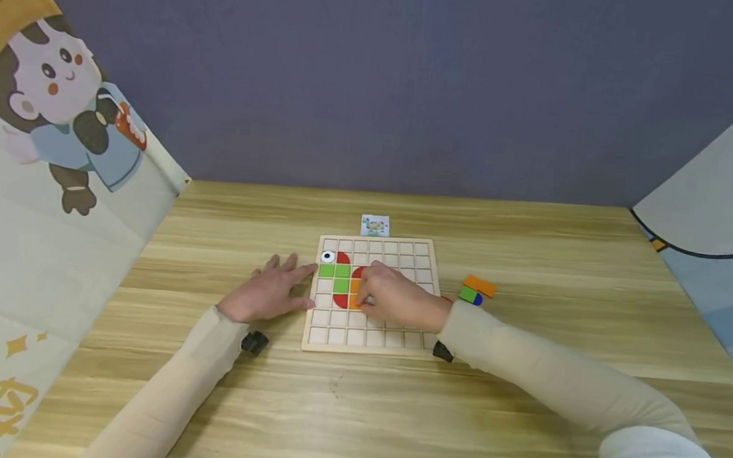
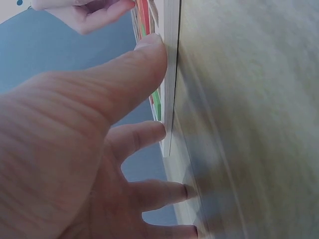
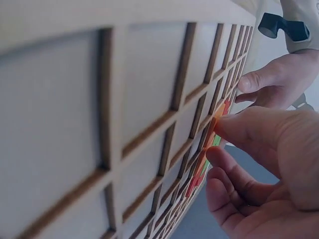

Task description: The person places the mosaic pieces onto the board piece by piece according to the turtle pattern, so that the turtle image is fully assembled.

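A wooden grid board [image 1: 327,336] lies flat, with colored tiles set in its left cells. Among them are a white eye tile [image 1: 328,257], green tiles [image 1: 340,285] and a red rounded tile [image 1: 340,301]. My right hand [image 1: 396,298] reaches across the board, and its thumb and forefinger pinch at an orange tile [image 3: 218,117] beside the green ones. Part of the tiles is hidden beneath that hand. My left hand [image 1: 271,290] is spread at the board's left edge; its thumb [image 2: 152,50] and forefinger touch the side, other fingertips rest on the table.
A small printed picture card [image 1: 375,225] lies behind the board. To the right are loose orange tiles [image 1: 480,287], a green tile [image 1: 467,293] and a blue rounded tile [image 1: 478,299]. A dark partition [image 1: 414,90] stands along the table's back edge.
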A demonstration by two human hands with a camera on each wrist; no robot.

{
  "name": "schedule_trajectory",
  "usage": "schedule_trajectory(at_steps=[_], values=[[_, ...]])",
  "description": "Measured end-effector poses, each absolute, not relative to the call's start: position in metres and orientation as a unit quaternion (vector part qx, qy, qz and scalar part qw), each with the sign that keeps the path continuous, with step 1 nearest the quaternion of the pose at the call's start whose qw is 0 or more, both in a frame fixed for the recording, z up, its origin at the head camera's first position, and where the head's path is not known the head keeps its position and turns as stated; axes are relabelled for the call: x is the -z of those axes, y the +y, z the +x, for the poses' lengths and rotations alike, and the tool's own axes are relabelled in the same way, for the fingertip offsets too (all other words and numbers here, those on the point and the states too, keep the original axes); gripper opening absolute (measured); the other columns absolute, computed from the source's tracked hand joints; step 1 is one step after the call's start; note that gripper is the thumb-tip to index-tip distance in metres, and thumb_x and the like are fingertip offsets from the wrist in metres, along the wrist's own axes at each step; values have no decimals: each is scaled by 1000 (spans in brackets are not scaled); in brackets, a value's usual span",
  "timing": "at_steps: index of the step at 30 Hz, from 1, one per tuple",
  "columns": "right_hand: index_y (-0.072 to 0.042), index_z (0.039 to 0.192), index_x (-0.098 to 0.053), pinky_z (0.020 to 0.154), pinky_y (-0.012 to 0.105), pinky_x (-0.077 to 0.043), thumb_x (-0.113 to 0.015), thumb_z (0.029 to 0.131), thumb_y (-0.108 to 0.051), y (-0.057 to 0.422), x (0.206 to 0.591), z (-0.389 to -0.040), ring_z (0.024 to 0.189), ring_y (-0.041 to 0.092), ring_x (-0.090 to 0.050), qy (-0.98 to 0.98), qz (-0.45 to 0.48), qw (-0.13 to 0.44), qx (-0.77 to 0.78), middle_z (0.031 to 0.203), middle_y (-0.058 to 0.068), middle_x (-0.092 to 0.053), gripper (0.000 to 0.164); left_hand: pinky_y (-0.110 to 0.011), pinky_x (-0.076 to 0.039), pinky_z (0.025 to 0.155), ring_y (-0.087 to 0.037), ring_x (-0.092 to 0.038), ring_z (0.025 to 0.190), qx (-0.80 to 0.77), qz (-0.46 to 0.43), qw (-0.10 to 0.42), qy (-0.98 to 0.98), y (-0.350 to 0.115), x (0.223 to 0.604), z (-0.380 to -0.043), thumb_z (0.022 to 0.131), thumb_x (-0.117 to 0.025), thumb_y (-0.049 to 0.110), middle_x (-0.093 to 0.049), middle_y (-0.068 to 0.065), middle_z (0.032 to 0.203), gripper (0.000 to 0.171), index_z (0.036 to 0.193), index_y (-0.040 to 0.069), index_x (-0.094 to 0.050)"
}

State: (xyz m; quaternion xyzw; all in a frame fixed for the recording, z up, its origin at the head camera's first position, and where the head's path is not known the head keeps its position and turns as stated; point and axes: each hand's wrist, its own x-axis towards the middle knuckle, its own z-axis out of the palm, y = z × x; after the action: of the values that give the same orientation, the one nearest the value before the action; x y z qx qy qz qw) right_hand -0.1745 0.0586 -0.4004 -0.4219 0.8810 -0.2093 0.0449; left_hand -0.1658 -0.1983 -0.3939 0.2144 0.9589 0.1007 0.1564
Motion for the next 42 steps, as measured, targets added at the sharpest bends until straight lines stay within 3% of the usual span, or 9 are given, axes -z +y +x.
schedule_trajectory(at_steps=[9, 17, 22, 27, 35, 42], values=[[-11, 94, -75, 74, 28, -46, -73, 83, -10, 92, 388, -178, 86, 12, -49, 895, -377, 39, 237, 91, -6, -56, 11, -72, -22, 95, -57, -15, 131, -102, 218, 153, 959, -200, 393, -164, 91, -56, 50, -15, -29, 150, 74, 150, 17, -28], [-8, 102, -73, 89, 43, -46, -71, 85, -9, 157, 382, -185, 102, 23, -53, 917, -293, 50, 265, 104, 0, -59, 17, -73, -22, 95, -58, -14, 131, -105, 219, 152, 958, -201, 392, -163, 91, -56, 50, -14, -29, 150, 74, 150, 16, -28], [-8, 104, -72, 77, 39, -50, -71, 85, -9, 197, 388, -190, 93, 21, -55, 930, -264, 29, 255, 101, 1, -61, 19, -73, -21, 95, -58, -14, 131, -106, 219, 154, 957, -201, 392, -164, 91, -55, 50, -13, -29, 150, 74, 150, 16, -27], [-8, 104, -72, 77, 41, -49, -70, 85, -9, 223, 397, -192, 91, 22, -55, 938, -247, 26, 244, 101, 3, -62, 19, -73, -21, 94, -58, -14, 130, -104, 221, 156, 957, -200, 393, -165, 91, -55, 50, -13, -29, 150, 74, 150, 16, -27], [-11, 98, -75, 75, 37, -46, -74, 81, -5, 235, 409, -185, 90, 21, -49, 933, -272, 39, 231, 97, -1, -61, 17, -73, -21, 95, -58, -13, 130, -102, 223, 157, 957, -200, 393, -165, 91, -54, 51, -13, -29, 150, 74, 151, 16, -26], [-10, 106, -74, 73, 34, -39, -75, 81, -11, 224, 413, -182, 86, 17, -43, 930, -296, 45, 211, 95, -4, -57, 25, -73, -21, 94, -58, -14, 131, -101, 220, 157, 957, -200, 394, -166, 91, -55, 50, -13, -29, 150, 74, 150, 16, -27]])
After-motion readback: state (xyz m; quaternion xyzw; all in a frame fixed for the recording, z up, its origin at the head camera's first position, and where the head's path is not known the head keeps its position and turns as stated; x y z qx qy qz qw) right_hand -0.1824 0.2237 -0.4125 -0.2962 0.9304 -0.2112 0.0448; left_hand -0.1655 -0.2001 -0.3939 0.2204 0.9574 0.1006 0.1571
